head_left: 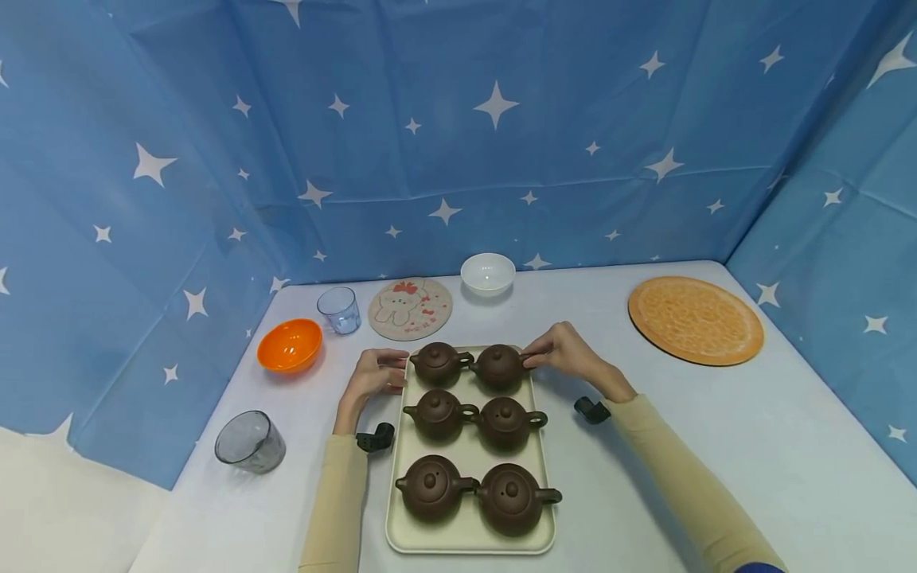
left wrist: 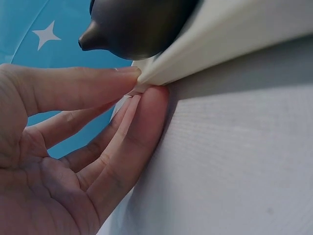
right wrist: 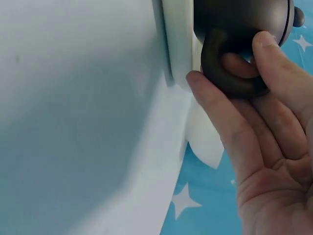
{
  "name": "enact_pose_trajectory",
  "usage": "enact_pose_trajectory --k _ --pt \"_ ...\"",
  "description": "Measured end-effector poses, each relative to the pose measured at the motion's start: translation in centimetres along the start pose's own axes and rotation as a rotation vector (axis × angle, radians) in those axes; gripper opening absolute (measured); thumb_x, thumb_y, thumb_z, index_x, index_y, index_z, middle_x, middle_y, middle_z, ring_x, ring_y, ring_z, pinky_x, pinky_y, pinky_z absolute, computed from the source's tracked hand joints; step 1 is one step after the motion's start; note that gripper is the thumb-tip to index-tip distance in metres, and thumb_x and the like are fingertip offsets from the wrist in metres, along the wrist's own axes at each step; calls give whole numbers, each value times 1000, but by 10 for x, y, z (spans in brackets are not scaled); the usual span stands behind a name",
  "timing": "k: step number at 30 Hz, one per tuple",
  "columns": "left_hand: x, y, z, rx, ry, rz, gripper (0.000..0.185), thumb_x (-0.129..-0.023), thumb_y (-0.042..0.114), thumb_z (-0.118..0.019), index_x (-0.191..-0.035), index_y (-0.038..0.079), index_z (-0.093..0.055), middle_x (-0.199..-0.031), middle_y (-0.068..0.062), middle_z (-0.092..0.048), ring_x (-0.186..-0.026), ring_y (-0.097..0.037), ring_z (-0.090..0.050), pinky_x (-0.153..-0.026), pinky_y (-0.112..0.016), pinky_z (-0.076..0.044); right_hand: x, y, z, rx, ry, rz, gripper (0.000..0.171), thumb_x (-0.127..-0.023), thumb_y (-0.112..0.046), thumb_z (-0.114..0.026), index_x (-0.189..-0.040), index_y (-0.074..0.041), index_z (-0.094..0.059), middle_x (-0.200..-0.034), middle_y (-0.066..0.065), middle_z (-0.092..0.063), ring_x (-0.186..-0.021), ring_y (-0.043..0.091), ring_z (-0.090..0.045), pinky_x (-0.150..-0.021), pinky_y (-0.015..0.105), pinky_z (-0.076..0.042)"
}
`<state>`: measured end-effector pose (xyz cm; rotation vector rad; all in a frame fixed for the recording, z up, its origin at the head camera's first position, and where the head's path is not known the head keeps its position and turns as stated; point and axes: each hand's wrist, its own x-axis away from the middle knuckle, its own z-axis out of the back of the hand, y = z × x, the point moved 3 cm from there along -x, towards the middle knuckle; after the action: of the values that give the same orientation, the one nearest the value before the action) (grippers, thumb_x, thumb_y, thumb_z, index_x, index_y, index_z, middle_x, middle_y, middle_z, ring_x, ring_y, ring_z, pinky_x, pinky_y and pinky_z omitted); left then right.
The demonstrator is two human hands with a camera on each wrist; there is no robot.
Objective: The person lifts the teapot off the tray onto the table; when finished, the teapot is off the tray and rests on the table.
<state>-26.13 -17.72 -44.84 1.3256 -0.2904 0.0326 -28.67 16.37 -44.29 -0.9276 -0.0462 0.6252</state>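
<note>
The person stands at the table (head_left: 645, 446) with both arms stretched over a cream tray (head_left: 469, 541) that carries six brown clay teapots in three rows of two. The right hand (head_left: 566, 354) is at the far right teapot (head_left: 497, 366). In the right wrist view its thumb and fingers pinch the round handle (right wrist: 230, 73) of this pot, and one finger passes through the loop. The pot seems to sit on the tray; I cannot see any gap under it. The left hand (head_left: 372, 376) is at the far left corner of the tray, just beside the far left teapot (head_left: 437, 362). In the left wrist view its fingers (left wrist: 98, 90) are nearly straight, and the tips touch the tray rim (left wrist: 220, 44) from the side and from under, so it looks like steadying the tray rather than gripping it.

I judge that the step in hand is the grasp of the far right pot, while the other hand holds the tray in place. The next move calls for a straight lift, because the neighbouring pot stands very close on the left and the lid could slip if the pot tilts.

Beyond the hands there are an orange bowl (head_left: 290, 345), a small clear glass (head_left: 339, 309), a round coaster with a cartoon (head_left: 410, 309), a white bowl (head_left: 488, 273) and a round orange mat (head_left: 696, 320). A grey glass (head_left: 249, 442) stands near the left elbow.
</note>
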Motion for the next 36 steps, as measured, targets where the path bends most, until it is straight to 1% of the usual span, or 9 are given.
enact_pose_trajectory --k 5,10,15,19,21,26,28,31,36 --pt "4 4 -1 -1 11 1 50 -73 -19 -56 -122 -16 -55 -115 -36 -55 -73 -19 -63 -65 -37 -61 6 -3 16 -69 -6 -25 13 -78 -1 -74 -91 2 -76 -85 17 -73 -73 22 -71 -63 28 -59" --pt "-6 -9 3 14 32 0 50 -72 -20 -56 -122 -15 -56 -112 -33 -58 -70 -18 -63 -61 -37 -61 17 -5 41 -57 17 -77 14 -79 4 -72 -93 7 -74 -88 22 -71 -77 30 -71 -67 34 -60" --pt "-15 -21 4 1 55 -7 52 -71 -20 -57 -123 -13 -57 -111 -29 -59 -71 -17 -62 -59 -35 -61 33 15 74 -36 42 -111 17 -82 -2 -72 -97 3 -74 -90 18 -73 -78 19 -71 -70 23 -58" --pt "-15 -20 3 14 43 1 53 -70 -20 -57 -123 -13 -57 -111 -29 -59 -74 -18 -62 -61 -36 -61 51 29 100 -38 65 -123 18 -82 -4 -72 -98 5 -74 -89 19 -72 -76 18 -71 -70 28 -59" --pt "-9 -13 1 20 31 7 53 -70 -20 -56 -122 -14 -56 -112 -30 -58 -75 -19 -62 -62 -35 -61 60 35 112 -8 78 -161 19 -82 -8 -73 -98 3 -74 -88 17 -73 -77 16 -70 -70 30 -59" --pt "-12 -15 1 6 35 4 52 -71 -20 -57 -122 -13 -57 -111 -30 -58 -73 -18 -61 -61 -35 -61 81 51 136 77 97 -259 23 -83 -18 -75 -100 -3 -75 -92 12 -74 -81 7 -66 -69 26 -55" --pt "-17 -22 2 3 51 4 52 -70 -20 -57 -122 -12 -58 -110 -27 -59 -72 -17 -61 -60 -34 -61 88 56 145 78 103 -274 25 -83 -18 -74 -101 0 -75 -94 14 -73 -82 4 -65 -69 24 -55" --pt "-15 -22 1 -1 61 1 52 -70 -21 -57 -121 -12 -58 -108 -25 -60 -72 -16 -61 -59 -33 -61 97 63 155 56 110 -296 28 -84 -15 -74 -104 5 -72 -98 16 -72 -82 3 -65 -71 27 -58" --pt "-14 -21 0 -1 62 -4 53 -69 -21 -57 -121 -12 -58 -106 -25 -60 -72 -16 -61 -58 -33 -60 107 73 168 27 102 -315 30 -84 -13 -72 -106 8 -70 -98 10 -73 -81 7 -68 -71 27 -59"
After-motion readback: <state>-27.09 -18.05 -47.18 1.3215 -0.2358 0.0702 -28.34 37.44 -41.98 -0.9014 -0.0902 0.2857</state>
